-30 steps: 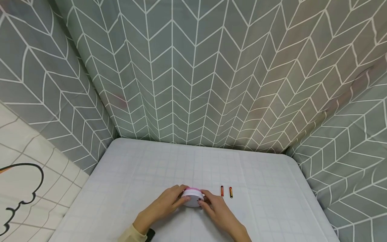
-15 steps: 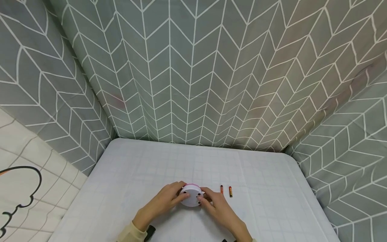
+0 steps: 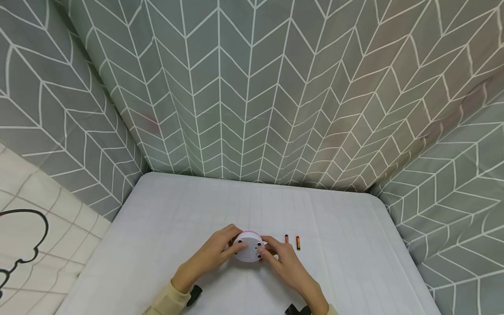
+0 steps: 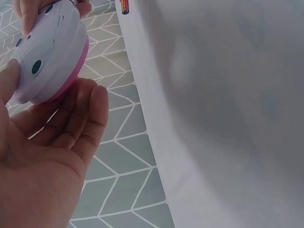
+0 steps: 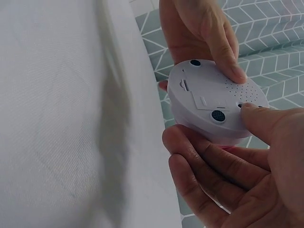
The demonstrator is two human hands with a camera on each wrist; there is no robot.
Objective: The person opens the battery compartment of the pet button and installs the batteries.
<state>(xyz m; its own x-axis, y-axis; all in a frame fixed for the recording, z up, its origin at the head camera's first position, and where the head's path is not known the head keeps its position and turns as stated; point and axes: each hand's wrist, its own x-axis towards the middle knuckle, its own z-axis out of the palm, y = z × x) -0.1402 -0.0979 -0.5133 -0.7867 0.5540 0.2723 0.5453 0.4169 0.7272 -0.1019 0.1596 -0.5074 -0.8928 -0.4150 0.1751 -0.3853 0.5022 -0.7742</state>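
Observation:
Both hands hold a round white device (image 3: 250,253) with a pink side over the table. Its flat underside faces up toward the person. In the right wrist view that face shows a battery cover (image 5: 209,99), a patch of small speaker holes (image 5: 240,91) and dark round feet. My left hand (image 3: 215,248) grips the left edge, thumb on the underside and fingers beneath. On the right edge, my right hand (image 3: 284,261) does the same, its thumb beside a small dark hole. The device's pink front is mostly hidden. Two small red-and-black batteries (image 3: 298,243) lie just beyond the right hand.
A white cloth covers the table (image 3: 177,210). Grey curtains (image 3: 252,109) with white chevron lines hang behind and at the sides. Black straps (image 3: 194,295) sit at the wrists.
The device has been tilted so its underside, with the dark feet, shows more fully to the head view. Both hands keep their hold; the batteries stay on the table.

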